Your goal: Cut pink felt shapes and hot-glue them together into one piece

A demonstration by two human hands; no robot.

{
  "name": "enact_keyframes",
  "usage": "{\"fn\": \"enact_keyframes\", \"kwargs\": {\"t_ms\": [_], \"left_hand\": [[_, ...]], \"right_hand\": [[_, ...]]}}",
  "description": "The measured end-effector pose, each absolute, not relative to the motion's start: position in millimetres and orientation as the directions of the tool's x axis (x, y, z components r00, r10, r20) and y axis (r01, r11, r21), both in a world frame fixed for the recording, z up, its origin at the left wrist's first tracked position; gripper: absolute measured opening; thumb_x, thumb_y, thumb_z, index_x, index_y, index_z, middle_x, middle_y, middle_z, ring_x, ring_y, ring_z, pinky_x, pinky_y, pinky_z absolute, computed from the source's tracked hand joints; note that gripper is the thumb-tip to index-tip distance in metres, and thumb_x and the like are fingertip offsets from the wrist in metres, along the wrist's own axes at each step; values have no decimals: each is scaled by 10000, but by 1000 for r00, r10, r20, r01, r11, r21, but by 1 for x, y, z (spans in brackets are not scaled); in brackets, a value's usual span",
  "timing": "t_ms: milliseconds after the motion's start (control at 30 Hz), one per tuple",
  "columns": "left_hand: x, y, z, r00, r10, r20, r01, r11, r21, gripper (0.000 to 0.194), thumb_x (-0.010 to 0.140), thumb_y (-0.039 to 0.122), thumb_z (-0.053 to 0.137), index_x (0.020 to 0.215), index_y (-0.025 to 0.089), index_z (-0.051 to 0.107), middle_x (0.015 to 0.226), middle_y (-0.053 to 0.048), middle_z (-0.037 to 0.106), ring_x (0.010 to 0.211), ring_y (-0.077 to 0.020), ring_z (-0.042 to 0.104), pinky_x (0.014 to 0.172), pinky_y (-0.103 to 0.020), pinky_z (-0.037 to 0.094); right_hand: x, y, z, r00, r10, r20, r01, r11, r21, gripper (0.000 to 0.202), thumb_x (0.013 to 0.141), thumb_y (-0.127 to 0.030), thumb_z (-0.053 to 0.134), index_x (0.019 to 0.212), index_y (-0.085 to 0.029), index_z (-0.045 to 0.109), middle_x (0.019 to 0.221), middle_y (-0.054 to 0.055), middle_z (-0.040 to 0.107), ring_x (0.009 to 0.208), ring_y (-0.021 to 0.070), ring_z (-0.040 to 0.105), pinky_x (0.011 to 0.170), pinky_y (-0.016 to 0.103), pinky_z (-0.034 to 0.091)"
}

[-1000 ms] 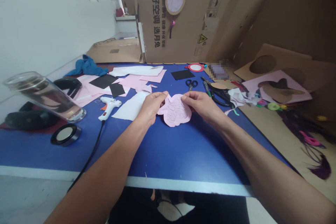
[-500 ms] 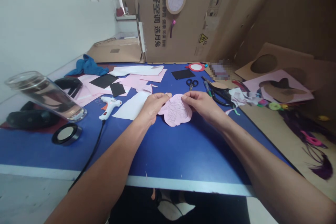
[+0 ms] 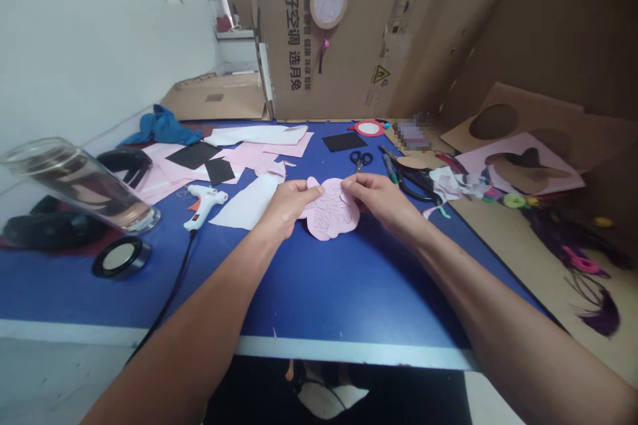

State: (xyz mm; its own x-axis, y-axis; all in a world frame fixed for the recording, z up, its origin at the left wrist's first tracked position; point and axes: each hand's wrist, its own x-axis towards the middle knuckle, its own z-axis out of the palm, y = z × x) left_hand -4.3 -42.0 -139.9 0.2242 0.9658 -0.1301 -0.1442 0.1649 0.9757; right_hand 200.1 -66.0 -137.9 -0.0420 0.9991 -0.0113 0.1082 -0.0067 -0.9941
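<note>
Between my hands, above the blue table (image 3: pixel 329 299), is a pink paper cutout (image 3: pixel 333 214) with a wavy, scalloped edge and dark drawn lines. My left hand (image 3: pixel 292 206) pinches its upper left side between thumb and fingers. The upper right edge is pinched by my right hand (image 3: pixel 376 194). Behind the cutout lie small black scissors (image 3: pixel 361 159). A white paper sheet (image 3: pixel 244 204) lies by my left hand, with a white glue gun (image 3: pixel 204 207) farther left. Beyond my right hand are pliers (image 3: pixel 416 187) with dark handles.
At left stand a tilted-looking glass of liquid (image 3: pixel 100 189) and its round lid (image 3: pixel 121 257). Pink and black paper pieces (image 3: pixel 192 155) cover the back left. A red-rimmed disc (image 3: pixel 369 128) lies at the back; cardboard with cutouts (image 3: pixel 543 109) and purple tassels (image 3: pixel 601 312) are at right.
The view has shifted slightly, so most things sit a little farther left. My left thumb has moved on the cutout, and a rounded lobe now shows above it. Both hands keep their pinch.
</note>
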Motion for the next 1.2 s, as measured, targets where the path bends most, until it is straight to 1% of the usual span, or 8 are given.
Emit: {"fn": "enact_keyframes", "kwargs": {"t_ms": [133,233,400,533,700,967,1067,1200], "left_hand": [[-5,-41,-139,204,971,-122,-172,158,972,135,786,247,877,768,147,788,805,-78,793,702,-172,705,696,-303,545],[-4,-40,-139,184,975,-121,-182,154,971,115,791,237,866,779,145,798,800,-77,794,718,-180,717,703,-306,556],[-3,-40,-138,162,980,-116,-195,147,970,92,801,213,847,785,135,802,808,-91,801,712,-187,727,697,-316,568],[-3,-40,-138,152,982,-110,-194,139,971,108,789,224,862,787,137,799,810,-93,804,711,-189,726,691,-314,566],[-3,-40,-138,157,982,-105,-199,136,971,119,782,235,864,789,139,793,814,-89,807,703,-183,722,690,-311,571],[-4,-35,-143,88,993,-72,-215,90,972,142,776,260,868,792,146,784,789,-75,795,726,-198,731,717,-327,585],[-5,-35,-144,98,993,-64,-217,84,973,151,785,275,859,816,145,787,766,-69,784,715,-203,727,736,-347,592],[-5,-36,-144,89,994,-63,-220,81,972,155,783,276,861,815,146,783,775,-72,784,721,-209,731,743,-359,593]], "right_hand": [[200,-65,-137,-54,998,-35,62,-32,-998,467,796,-645,821,739,-238,599,703,-4,584,649,163,532,624,311,502],[201,-66,-136,-48,998,-31,55,-28,-998,455,798,-636,829,751,-239,610,724,5,605,668,171,560,637,315,530],[200,-67,-135,-55,998,-20,47,-18,-999,361,780,-538,861,810,-222,691,760,13,651,671,166,584,644,322,548],[200,-65,-137,-44,999,-14,81,-11,-997,278,751,-434,867,829,-226,700,765,18,680,669,175,602,642,332,548],[202,-65,-137,16,999,30,99,29,-995,312,746,-362,860,988,-245,703,785,3,694,674,183,618,641,338,543],[200,-66,-134,-10,999,48,94,49,-994,266,786,-380,851,935,-229,690,843,24,737,741,193,680,682,343,584],[199,-66,-135,-35,999,24,139,29,-990,318,766,-379,885,969,-229,692,819,29,756,717,206,697,661,349,575],[198,-66,-136,-58,998,19,134,26,-991,283,728,-310,891,906,-227,688,782,13,753,701,191,702,686,338,574]]}}
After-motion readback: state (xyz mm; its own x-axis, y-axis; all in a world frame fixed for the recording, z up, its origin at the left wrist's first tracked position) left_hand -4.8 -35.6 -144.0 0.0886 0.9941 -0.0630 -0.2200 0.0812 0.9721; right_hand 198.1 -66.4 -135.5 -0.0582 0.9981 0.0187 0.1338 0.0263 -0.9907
